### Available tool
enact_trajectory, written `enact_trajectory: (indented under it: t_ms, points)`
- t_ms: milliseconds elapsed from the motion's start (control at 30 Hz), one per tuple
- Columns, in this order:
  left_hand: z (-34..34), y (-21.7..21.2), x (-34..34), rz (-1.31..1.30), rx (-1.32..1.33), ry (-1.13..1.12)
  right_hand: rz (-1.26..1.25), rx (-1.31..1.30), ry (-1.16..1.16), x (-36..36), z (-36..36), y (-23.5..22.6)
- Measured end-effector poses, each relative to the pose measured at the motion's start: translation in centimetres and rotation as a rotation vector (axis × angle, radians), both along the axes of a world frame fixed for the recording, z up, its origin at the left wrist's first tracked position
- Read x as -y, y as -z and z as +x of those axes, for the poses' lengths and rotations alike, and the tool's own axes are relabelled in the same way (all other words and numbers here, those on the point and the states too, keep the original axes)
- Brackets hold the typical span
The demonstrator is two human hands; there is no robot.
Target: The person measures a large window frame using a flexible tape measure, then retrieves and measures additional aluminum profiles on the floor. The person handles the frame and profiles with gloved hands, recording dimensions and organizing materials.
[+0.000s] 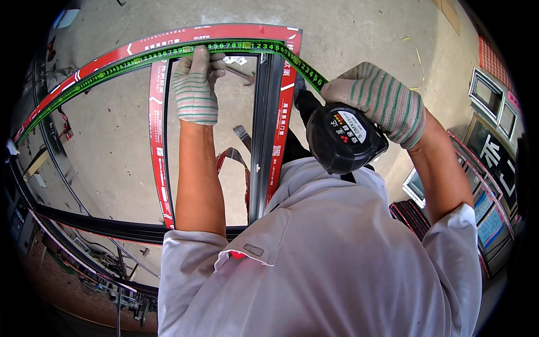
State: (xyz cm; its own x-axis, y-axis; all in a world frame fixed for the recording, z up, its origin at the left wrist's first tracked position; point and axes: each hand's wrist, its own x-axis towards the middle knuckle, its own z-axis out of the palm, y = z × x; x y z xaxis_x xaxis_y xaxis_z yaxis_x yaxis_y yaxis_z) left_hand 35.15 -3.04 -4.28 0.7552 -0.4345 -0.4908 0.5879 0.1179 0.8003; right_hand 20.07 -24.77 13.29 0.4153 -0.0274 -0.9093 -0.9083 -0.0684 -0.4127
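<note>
A black tape measure (342, 140) hangs from my right hand (377, 101), whose gloved fingers close around the top of its case. Its green blade (247, 46) runs out leftward, lying along the far rail of a large dark window frame (268, 140) covered in red protective film. At the frame's far right corner the blade bends down toward the case. My left hand (196, 84), in a striped knit glove, grips at the far rail with one digit pressed on the blade; its other fingers are bent, partly hidden. The blade's far end reaches the frame's left side.
Through the frame opening lie a hammer-like tool (240, 75) and a strip of red film (231, 154) on the concrete floor (348, 28). Small window samples (486, 92) and a dark sign panel (494, 157) stand at right. Equipment (120, 289) sits at lower left.
</note>
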Motion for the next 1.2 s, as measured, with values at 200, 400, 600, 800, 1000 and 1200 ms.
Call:
enact_trajectory:
  t_ms: [200, 400, 600, 800, 1000, 1200]
  points:
    - [-0.3, -0.2, 0.2, 0.037, -0.001, 0.055, -0.020, 0.041, -0.014, -0.1, -0.6, 0.5]
    - [-0.7, -0.2, 0.5, 0.043, 0.007, 0.053, 0.014, -0.024, -0.017, 0.1, -0.5, 0.5]
    - [-0.8, -0.4, 0.5, 0.060, 0.037, 0.031, 0.001, 0.149, -0.056, 0.4, -1.0, 1.3]
    - [-0.7, -0.3, 0.9, 0.028, 0.011, 0.067, -0.126, 0.473, -0.145, 0.0, -2.0, 1.7]
    - [-0.8, -0.6, 0.7, 0.061, 0.031, 0.045, -0.015, 0.042, 0.128, -0.3, -0.9, 1.2]
    - [-0.8, -0.1, 0.7, 0.062, 0.052, 0.051, -0.006, 0.071, 0.165, -0.4, -1.3, 1.4]
